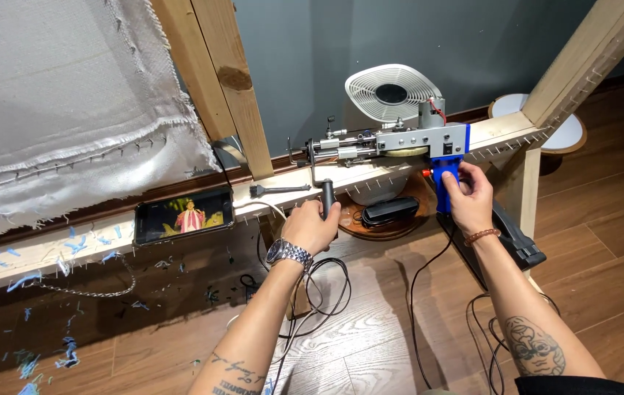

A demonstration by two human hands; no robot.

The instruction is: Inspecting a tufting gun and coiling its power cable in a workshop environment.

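Note:
I hold a tufting gun (392, 143) with a blue and metal body over the lower beam of a wooden frame (41, 252). My left hand (312, 225), with a metal watch on its wrist, grips the gun's black front handle. My right hand (468, 197), with a bead bracelet on its wrist, is wrapped around the blue rear grip. The gun's needle end points left toward the white cloth (56, 102) stretched on the frame. A black cable (418, 292) hangs from the gun to the floor.
A phone (184, 216) with a lit screen leans on the lower beam. Behind the beam stand a white fan (392, 93) and a round wooden tray (389, 219) with a black object. Blue yarn scraps (67, 355) litter the wood floor at left. Cables lie coiled below.

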